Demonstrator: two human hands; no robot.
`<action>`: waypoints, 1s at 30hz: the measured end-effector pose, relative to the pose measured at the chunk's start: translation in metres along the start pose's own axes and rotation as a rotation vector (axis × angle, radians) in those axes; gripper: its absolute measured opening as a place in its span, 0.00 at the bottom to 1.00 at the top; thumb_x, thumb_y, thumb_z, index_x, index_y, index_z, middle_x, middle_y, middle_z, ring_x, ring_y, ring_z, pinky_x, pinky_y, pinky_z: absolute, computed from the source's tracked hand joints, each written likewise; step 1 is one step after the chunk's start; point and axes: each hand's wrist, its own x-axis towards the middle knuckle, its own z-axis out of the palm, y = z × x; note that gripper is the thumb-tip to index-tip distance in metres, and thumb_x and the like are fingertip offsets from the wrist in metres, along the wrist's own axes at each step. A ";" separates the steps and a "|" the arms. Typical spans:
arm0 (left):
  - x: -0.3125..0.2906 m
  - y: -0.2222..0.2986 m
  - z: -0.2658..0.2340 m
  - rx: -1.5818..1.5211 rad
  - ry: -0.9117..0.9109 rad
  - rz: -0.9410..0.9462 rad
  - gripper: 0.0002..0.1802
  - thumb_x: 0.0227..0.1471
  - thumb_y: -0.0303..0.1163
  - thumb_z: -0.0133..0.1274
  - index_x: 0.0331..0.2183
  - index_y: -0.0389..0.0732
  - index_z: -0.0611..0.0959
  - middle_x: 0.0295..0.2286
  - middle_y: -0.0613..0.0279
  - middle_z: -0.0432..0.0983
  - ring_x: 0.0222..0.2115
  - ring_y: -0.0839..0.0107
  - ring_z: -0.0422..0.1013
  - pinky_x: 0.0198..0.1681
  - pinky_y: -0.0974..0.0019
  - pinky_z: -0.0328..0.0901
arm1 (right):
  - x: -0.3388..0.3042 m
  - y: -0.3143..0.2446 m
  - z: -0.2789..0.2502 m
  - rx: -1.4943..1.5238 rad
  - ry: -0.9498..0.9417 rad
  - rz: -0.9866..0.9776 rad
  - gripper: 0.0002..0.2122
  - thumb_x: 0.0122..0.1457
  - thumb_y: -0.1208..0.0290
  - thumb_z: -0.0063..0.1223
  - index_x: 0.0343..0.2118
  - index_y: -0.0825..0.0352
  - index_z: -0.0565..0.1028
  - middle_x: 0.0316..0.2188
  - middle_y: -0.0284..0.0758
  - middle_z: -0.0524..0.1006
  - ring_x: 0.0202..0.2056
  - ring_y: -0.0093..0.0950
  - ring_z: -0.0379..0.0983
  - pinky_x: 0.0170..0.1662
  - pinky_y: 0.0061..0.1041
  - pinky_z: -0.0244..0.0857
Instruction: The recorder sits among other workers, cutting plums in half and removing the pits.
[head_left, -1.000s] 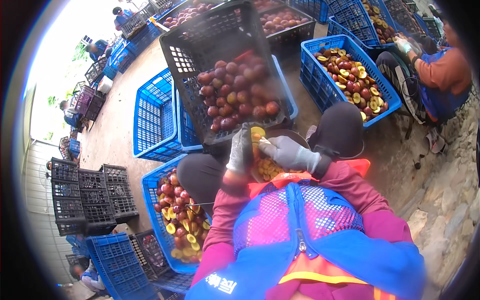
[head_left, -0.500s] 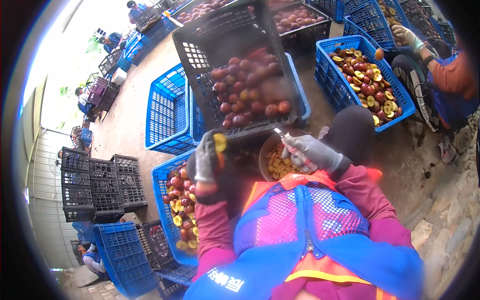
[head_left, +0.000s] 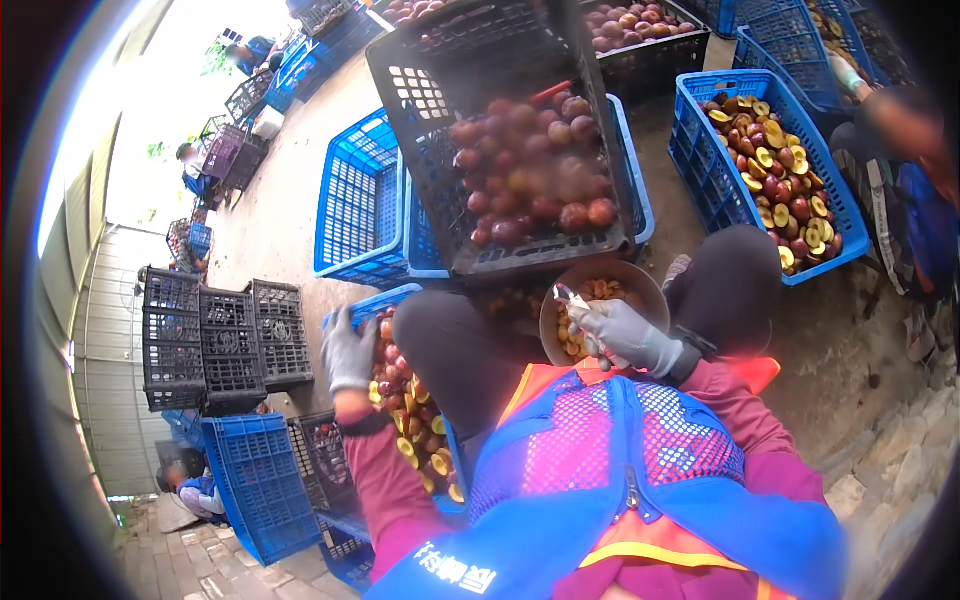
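Observation:
My left hand [head_left: 350, 357], in a grey glove, is over the outer edge of a blue crate [head_left: 462, 505] of halved plums [head_left: 408, 410]. Its fingers are spread and no fruit shows in them. My right hand [head_left: 622, 335], also gloved, closes around a small pitting tool [head_left: 568, 296] with a pale handle; its dark, reddish tip points up and left. Below that hand, a round bowl [head_left: 655, 290] between my knees contains small yellow-brown pieces, probably plum stones. In front of me a black crate [head_left: 420, 160] tilts toward me, with whole plums [head_left: 535, 175] and a red stick-like thing [head_left: 550, 92].
An empty-looking blue crate [head_left: 355, 195] stands left of the black one. At right is another blue crate [head_left: 690, 150] of halved plums, beside a co-worker's arm [head_left: 905, 125]. Stacked black crates [head_left: 228, 345] and an upright blue crate [head_left: 262, 490] are at left.
My left hand has moved left and down to the crate of halves; the yellow plum half it held is gone from it. My right hand stays near the bowl with the tool.

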 end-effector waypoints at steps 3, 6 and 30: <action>0.059 0.109 0.040 -0.270 -0.079 0.286 0.27 0.61 0.44 0.56 0.55 0.35 0.81 0.54 0.39 0.77 0.55 0.46 0.74 0.59 0.50 0.69 | 0.005 -0.002 0.000 -0.008 -0.004 -0.007 0.18 0.75 0.55 0.47 0.42 0.67 0.76 0.15 0.25 0.67 0.12 0.18 0.65 0.16 0.19 0.61; 0.117 0.198 0.105 -0.158 -0.283 0.317 0.29 0.62 0.46 0.51 0.56 0.36 0.82 0.55 0.39 0.77 0.57 0.45 0.73 0.60 0.49 0.68 | 0.008 0.004 -0.004 -0.085 -0.036 -0.119 0.16 0.75 0.56 0.47 0.42 0.66 0.76 0.16 0.25 0.68 0.13 0.17 0.65 0.17 0.19 0.61; 0.034 0.248 0.018 -1.469 -0.390 0.717 0.24 0.60 0.36 0.58 0.54 0.34 0.80 0.50 0.50 0.79 0.52 0.58 0.76 0.56 0.59 0.71 | 0.014 -0.033 -0.005 -0.493 0.396 -0.612 0.16 0.74 0.58 0.49 0.49 0.67 0.78 0.26 0.36 0.78 0.24 0.29 0.76 0.29 0.31 0.70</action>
